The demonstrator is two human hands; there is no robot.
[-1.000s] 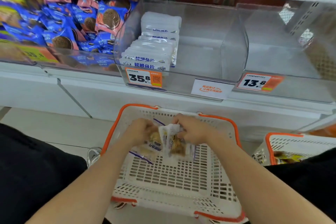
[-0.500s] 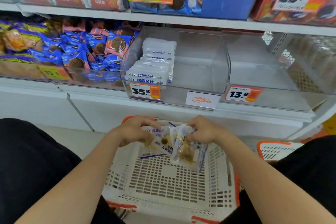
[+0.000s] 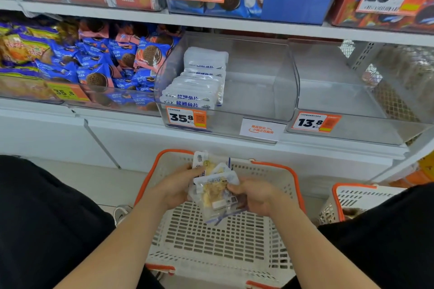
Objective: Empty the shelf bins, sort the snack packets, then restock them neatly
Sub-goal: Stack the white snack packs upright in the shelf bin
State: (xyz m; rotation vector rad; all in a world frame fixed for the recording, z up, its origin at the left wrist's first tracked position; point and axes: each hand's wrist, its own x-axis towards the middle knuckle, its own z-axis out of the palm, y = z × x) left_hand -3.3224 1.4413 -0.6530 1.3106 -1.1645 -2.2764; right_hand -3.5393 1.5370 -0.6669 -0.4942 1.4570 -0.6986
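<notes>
Head view, looking down on our hands before the shelf [image 3: 234,145]. We hold a small bundle of packets [image 3: 215,191] above the basket [image 3: 277,166], clear of its floor. The bundle's long axis runs away from us, its far end pointing up toward the shelf and leaning slightly left. The rear packet stands higher than the front one, which lies tilted across it. Our left hand [image 3: 176,186] grips the bundle from the left, fingers curled round its edge. Our right hand [image 3: 257,195] pinches the right side of the front packet.

The packets are flat pouches of clear, glossy, crinkled film with white and blue print; pale yellow-brown pieces show through. The basket is rectangular, of off-white plastic pierced by rows of slots, with an orange rim.

On the shelf, the middle bin [image 3: 258,82] is a transparent box with a low front wall. Along its left wall a row of white packs [image 3: 199,88] stands on edge, faces toward us, long axes level across the bin, with blue characters near the top edges. An orange price tag [image 3: 186,118] sits on the bin's front. The right bin [image 3: 340,91] is of the same clear plastic. The left bin [image 3: 28,91] holds a loose heap of blue cookie packs [image 3: 105,65]. A second basket [image 3: 352,197] stands to the right of the first.
</notes>
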